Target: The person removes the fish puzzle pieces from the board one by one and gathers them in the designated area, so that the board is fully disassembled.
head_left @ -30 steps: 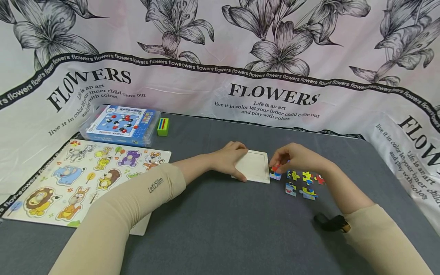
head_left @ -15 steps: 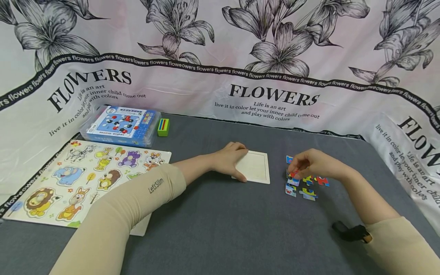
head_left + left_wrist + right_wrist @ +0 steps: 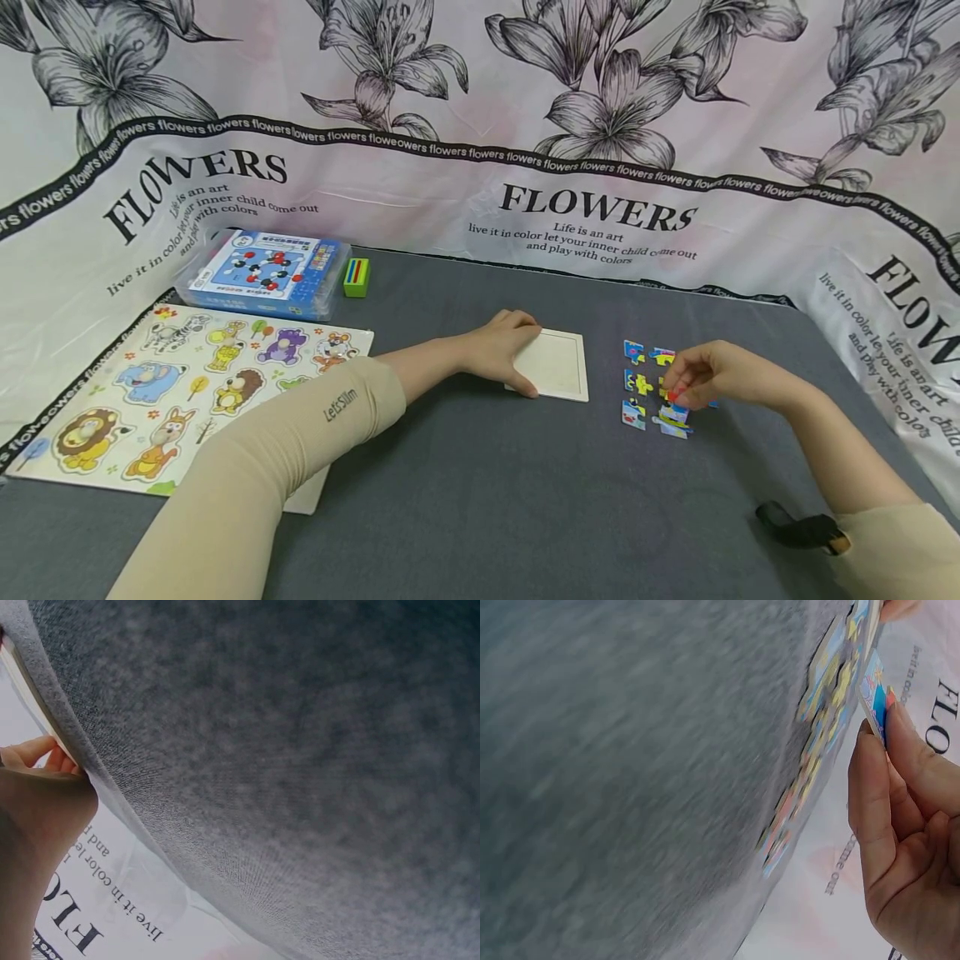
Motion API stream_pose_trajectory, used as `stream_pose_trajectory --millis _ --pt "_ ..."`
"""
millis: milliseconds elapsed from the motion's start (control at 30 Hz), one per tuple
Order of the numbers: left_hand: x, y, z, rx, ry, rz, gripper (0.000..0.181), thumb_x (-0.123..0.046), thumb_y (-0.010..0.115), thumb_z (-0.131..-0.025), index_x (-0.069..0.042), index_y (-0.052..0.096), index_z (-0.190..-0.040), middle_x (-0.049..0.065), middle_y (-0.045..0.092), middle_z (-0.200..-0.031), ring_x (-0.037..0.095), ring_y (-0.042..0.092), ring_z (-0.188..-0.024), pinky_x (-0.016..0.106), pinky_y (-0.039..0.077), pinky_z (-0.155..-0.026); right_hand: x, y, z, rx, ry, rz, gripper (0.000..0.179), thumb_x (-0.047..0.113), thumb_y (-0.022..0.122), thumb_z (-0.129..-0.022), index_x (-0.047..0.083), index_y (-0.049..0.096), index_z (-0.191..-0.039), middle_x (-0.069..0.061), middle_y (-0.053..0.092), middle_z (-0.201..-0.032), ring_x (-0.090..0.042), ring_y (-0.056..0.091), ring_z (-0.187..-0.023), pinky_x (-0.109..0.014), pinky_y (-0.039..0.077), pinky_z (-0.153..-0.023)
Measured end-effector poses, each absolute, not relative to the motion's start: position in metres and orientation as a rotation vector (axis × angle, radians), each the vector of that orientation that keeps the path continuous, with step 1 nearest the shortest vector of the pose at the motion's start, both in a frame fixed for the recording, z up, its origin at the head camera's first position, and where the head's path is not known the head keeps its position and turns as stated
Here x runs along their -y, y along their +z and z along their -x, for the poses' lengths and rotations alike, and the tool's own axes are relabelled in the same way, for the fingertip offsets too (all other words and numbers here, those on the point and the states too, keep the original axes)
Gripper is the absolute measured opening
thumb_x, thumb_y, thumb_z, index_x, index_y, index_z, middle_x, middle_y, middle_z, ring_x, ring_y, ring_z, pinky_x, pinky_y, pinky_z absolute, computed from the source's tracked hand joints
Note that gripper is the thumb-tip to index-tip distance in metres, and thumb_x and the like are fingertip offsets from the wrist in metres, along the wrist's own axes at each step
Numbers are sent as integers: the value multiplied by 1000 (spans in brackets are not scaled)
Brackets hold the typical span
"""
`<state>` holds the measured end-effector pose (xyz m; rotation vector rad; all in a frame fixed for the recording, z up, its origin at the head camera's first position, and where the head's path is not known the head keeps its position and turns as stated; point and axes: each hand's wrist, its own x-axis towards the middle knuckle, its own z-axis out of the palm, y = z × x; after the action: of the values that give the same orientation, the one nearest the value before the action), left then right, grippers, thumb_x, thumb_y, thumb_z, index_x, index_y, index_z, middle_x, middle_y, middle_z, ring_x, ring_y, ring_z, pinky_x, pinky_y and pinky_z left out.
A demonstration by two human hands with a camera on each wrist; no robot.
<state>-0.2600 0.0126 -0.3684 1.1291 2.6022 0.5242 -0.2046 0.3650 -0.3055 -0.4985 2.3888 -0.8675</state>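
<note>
My left hand (image 3: 498, 350) holds the left side of a small square wooden puzzle tray (image 3: 555, 367), thumb at the near corner and fingers at the far one. The tray's inside is bare pale wood. To its right, several jigsaw pieces (image 3: 640, 382) lie in loose rows, yellow, blue and red. Over these, my right hand (image 3: 712, 379) pinches one puzzle piece (image 3: 873, 691) between thumb and fingers; in the right wrist view it shows blue with a little red, tilted and off the table. That hand hides some of the pieces beneath it.
At the left lies a large animal puzzle board (image 3: 195, 392). Behind it stand a clear plastic box with a blue label (image 3: 258, 271) and a small green block (image 3: 356, 277). A flower-printed cloth (image 3: 585, 221) rises along the back of the grey tabletop (image 3: 480, 500).
My right hand has carried the puzzle piece away from the tray's right edge, rightward and slightly nearer, over the other pieces. The left hand and the tray have stayed put.
</note>
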Motion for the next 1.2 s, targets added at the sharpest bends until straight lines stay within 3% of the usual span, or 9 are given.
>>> stream_pose_trajectory --millis 633,1200 --pt "-12 -368 259 -2586 558 -1120 100 -54 78 -78 -8 32 -154 10 33 -155 25 29 -141 38 33 -117 -407 -309 198 -2292 -805 427 21 17 65 -94 0 68 -106 4 65 -90 -6 60 -79 -29 55 -70" --pt "-13 -366 259 -2578 568 -1119 101 -54 78 -78 -8 31 -155 9 33 -155 24 29 -140 38 33 -117 -408 -315 194 -2295 -816 439 22 17 69 -91 -3 68 -102 7 71 -88 -2 64 -79 -26 58 -72"
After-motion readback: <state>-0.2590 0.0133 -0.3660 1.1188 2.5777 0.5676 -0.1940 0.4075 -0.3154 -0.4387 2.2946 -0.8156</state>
